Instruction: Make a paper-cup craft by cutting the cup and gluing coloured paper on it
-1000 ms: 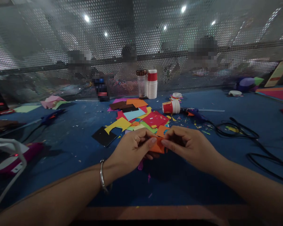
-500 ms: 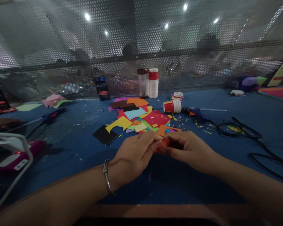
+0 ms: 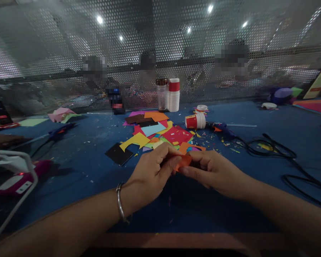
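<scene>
Between my two hands is a small piece of orange paper (image 3: 184,162), held above the near part of the blue table (image 3: 96,192). My left hand (image 3: 156,166) pinches its left side, thumb on top. On the other side, my right hand (image 3: 212,169) grips the paper's right edge between thumb and curled fingers. Part of the paper is hidden by the fingers. Just beyond lies a heap of coloured paper, with a red sheet (image 3: 178,135), a cut yellow piece (image 3: 135,141) and a black square (image 3: 119,154).
Paper cups (image 3: 195,121) lie sideways beside a glue gun (image 3: 222,129) with a looping black cord (image 3: 270,153). A clear bottle (image 3: 162,95) and a cup stack (image 3: 173,96) stand behind. Leftward are another glue gun (image 3: 60,131) and a power strip (image 3: 24,178). Perforated metal (image 3: 176,46) closes the back.
More of the orange paper shows between my hands. My left thumb and fingers have shifted on it, and my right thumb has moved slightly left.
</scene>
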`<state>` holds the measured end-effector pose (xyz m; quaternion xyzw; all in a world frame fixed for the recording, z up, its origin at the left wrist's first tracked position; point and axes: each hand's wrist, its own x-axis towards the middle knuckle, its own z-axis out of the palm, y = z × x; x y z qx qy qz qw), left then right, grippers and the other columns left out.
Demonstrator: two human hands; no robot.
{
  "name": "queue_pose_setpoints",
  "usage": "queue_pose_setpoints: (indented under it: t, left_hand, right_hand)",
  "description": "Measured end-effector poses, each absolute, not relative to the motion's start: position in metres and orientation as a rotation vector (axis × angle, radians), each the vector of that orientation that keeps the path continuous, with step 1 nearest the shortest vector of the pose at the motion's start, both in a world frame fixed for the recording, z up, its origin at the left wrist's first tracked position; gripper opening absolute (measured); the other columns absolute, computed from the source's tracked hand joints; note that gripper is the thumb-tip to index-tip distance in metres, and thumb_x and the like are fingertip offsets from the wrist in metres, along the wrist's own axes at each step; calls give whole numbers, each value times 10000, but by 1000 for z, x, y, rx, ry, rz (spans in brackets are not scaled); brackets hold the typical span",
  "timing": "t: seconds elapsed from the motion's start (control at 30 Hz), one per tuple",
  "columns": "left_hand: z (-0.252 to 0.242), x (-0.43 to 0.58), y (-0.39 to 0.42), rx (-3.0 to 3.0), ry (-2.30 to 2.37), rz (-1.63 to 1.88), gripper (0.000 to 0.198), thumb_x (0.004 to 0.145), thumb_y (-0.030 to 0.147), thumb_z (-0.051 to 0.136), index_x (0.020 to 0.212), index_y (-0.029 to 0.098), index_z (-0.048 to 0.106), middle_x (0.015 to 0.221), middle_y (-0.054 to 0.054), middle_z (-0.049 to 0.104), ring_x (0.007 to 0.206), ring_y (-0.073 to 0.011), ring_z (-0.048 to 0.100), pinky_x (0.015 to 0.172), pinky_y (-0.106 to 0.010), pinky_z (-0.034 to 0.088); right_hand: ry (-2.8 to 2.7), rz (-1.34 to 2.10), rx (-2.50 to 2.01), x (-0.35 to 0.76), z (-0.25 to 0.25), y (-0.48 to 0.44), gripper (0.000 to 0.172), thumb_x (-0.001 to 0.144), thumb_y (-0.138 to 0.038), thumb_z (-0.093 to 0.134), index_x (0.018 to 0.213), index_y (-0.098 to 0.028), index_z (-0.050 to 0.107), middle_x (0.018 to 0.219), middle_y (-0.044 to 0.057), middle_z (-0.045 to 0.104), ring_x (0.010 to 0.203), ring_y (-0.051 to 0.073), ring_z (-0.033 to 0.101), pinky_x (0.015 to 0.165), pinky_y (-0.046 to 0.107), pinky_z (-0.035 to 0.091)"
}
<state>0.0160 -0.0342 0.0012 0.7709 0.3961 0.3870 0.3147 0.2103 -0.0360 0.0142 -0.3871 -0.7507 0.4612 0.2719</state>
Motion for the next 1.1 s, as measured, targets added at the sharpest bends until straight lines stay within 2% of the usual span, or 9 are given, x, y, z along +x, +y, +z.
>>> queue_pose_setpoints:
  t: [0.2,0.5,0.57,0.7,0.77,0.83,0.93,1.03,1.1]
  left_hand:
    - [0,16,-32,1777,942,901,150,876,308,621,963,190,593,693,29,606,582,-102,575,555,-220,482]
    - [13,3,-27,1656,863,615,169,774,153,660,930,157,598,744,14,631,627,-94,601,586,-205,495]
    - [15,-1,-25,1721,887,589,144,762,161,687,889,150,619,721,14,630,627,-92,590,587,-197,478]
    - [13,0,-22,1797,863,698,175,786,249,712,944,174,704,772,6,656,630,-87,572,575,-191,468]
    - [11,4,-21,1725,881,780,128,812,275,688,870,166,723,712,7,655,576,-80,558,543,-187,467]
    - [9,7,-19,1605,908,845,126,819,268,676,786,154,715,648,12,646,525,-73,554,513,-180,469]
    - [9,8,-15,1453,933,919,98,803,229,692,748,150,711,626,13,666,501,-67,580,503,-164,487]
    - [9,8,-13,1343,934,983,65,780,214,725,754,154,726,641,9,694,508,-68,614,505,-153,510]
    - [8,9,-13,1276,928,995,67,761,215,745,744,151,733,650,5,705,507,-70,625,499,-150,518]
  right_hand:
    - [-1981,1325,-1046,213,12,-33,306,851,-478,660,787,-182,614,591,-72,428,443,59,345,403,201,272]
    - [-2025,1325,-1054,216,7,-32,180,840,-314,643,742,-177,580,611,-67,407,502,65,326,443,198,259]
    - [-2025,1322,-1028,217,6,-31,146,829,-288,637,748,-177,589,613,-69,394,509,66,311,454,204,247]
    - [-2049,1330,-1066,217,6,-30,143,822,-286,609,737,-178,569,621,-62,404,535,74,323,477,210,253]
    - [-2083,1286,-1103,216,5,-31,182,835,-312,599,721,-178,552,627,-54,426,549,81,353,490,212,280]
    - [-2103,1150,-1126,217,4,-32,220,864,-360,592,743,-178,570,630,-49,447,552,86,380,496,215,310]
    - [-2050,747,-1178,218,3,-35,231,866,-412,635,881,-183,614,618,-56,462,524,92,419,478,211,346]
    - [-2046,318,-1146,219,2,-39,310,836,-390,696,1054,-187,613,680,-37,531,527,100,473,476,210,388]
    - [-2139,113,-1065,219,1,-40,289,859,-351,680,1088,-185,620,728,-15,575,525,100,481,485,215,404]
